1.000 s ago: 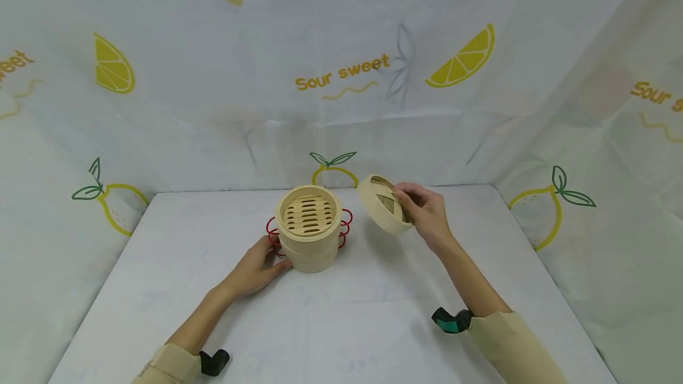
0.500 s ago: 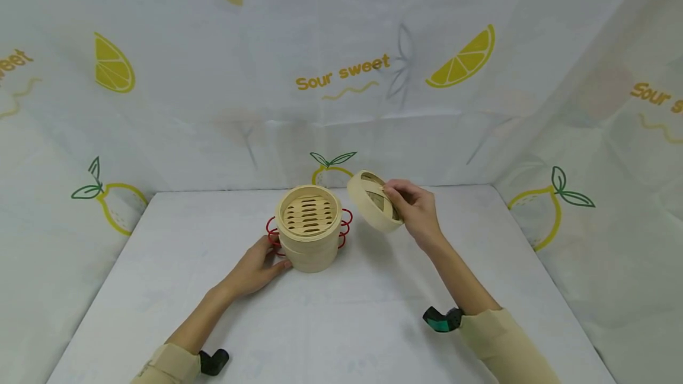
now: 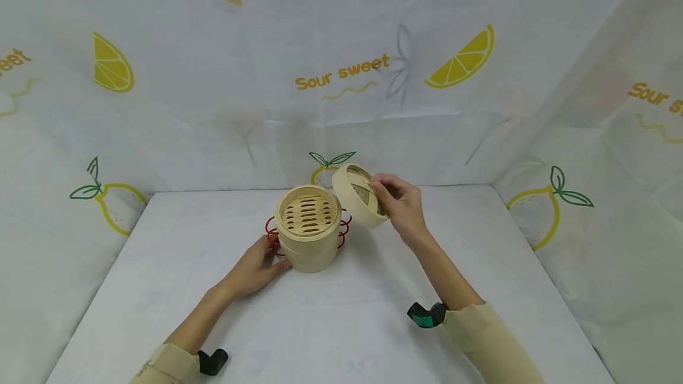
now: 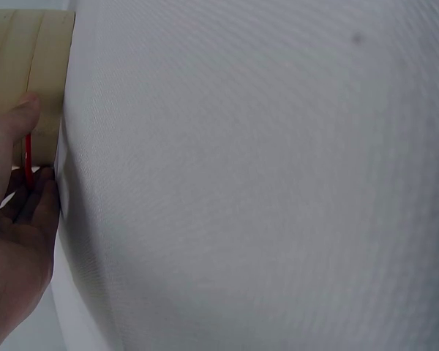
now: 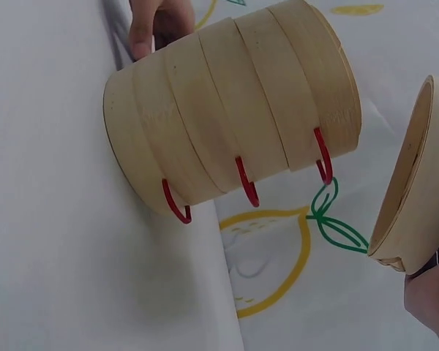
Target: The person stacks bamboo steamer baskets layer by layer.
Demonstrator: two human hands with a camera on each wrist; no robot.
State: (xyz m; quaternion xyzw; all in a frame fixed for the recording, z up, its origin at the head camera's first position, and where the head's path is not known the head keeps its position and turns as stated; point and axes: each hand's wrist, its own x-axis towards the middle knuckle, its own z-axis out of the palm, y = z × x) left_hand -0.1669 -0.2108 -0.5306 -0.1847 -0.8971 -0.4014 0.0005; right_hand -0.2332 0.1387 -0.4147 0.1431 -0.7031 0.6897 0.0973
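A stack of round bamboo steamer baskets (image 3: pixel 309 248) stands upright on the white surface, its slatted top showing and red loop handles (image 5: pixel 247 181) on its sides. My left hand (image 3: pixel 257 266) holds the stack low on its left side. In the left wrist view the thumb (image 4: pixel 23 117) lies against the basket wall and the other fingers are by a red handle. Up and to the right of the stack, my right hand (image 3: pixel 400 205) pinches the strap on top of the bamboo steamer lid (image 3: pixel 349 197). The lid is tilted in the air, apart from the stack in the right wrist view.
A white cloth-covered table (image 3: pixel 331 330) lies under the stack. Behind it and at both sides hangs a white sheet (image 3: pixel 256 88) printed with lemons and lettering. Dark wrist-worn devices (image 3: pixel 427 315) sit at both sleeves.
My right hand has moved left and slightly up with the lid, bringing it closer to the steamer stack. The left hand and the stack have stayed in place.
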